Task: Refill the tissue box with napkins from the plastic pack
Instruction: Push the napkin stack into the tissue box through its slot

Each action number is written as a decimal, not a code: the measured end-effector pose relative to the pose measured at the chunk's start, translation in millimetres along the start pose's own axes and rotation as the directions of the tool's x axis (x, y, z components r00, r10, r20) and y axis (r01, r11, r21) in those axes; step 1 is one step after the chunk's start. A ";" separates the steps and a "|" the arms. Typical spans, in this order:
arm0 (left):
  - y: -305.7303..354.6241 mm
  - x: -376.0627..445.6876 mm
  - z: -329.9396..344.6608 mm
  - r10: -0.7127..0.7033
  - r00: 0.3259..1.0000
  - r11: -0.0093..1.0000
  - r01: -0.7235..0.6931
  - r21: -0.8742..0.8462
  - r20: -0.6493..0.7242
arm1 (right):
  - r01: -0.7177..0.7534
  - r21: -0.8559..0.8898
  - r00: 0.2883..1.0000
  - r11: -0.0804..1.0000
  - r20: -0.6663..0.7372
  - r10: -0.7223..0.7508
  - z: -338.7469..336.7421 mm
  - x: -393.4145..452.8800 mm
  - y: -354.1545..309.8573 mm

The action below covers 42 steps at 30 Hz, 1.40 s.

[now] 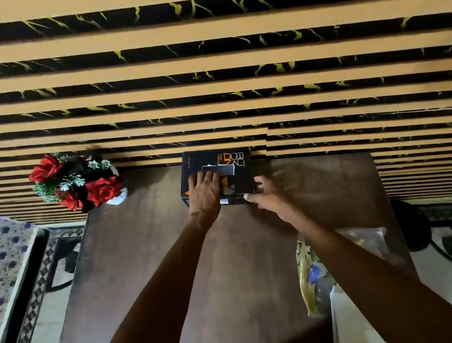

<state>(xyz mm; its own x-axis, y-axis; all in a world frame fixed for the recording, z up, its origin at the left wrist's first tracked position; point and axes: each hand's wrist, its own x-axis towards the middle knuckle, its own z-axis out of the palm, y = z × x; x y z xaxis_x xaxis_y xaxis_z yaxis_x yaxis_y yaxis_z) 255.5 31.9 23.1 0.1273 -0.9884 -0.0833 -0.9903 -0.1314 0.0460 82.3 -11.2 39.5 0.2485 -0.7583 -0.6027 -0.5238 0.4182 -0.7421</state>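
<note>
The black tissue box (216,172) sits at the table's (149,252) far edge, centre of the frame, with a napkin (219,170) showing in its top slot. The left hand (204,191) lies on the lid, fingers straight. The right hand (266,195) grips the box's lower right corner with curled fingers. The plastic pack (311,269) lies lower right; a vase of roses (78,183) stands upper left.

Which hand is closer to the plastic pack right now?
Right. The right hand grips the tissue box's near right corner, on the plastic pack's side; the left hand rests on the box top, farther away.
</note>
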 end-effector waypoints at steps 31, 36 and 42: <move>34.7 -303.1 7.5 0.063 0.956 0.977 -0.001 -0.213 0.285 | -0.246 0.208 0.922 0.947 0.351 0.163 51.7 -231.3 167.9; 21.9 -304.6 17.8 0.098 0.961 0.978 -0.045 -0.203 0.258 | -0.306 0.197 0.905 0.931 0.363 0.221 59.9 -230.3 168.4; 13.2 -292.7 23.5 0.083 0.953 0.988 -0.041 -0.148 0.292 | -0.374 0.244 0.885 0.895 0.380 0.267 70.3 -223.4 163.7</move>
<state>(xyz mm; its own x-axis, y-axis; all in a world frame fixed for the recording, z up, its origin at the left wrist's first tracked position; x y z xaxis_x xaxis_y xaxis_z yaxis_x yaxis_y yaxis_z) 203.8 321.3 24.7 0.0228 -0.9303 -0.3660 -0.9754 -0.1010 0.1960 -1.7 261.8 32.0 0.3902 -0.3696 -0.8433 -0.3631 0.7799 -0.5098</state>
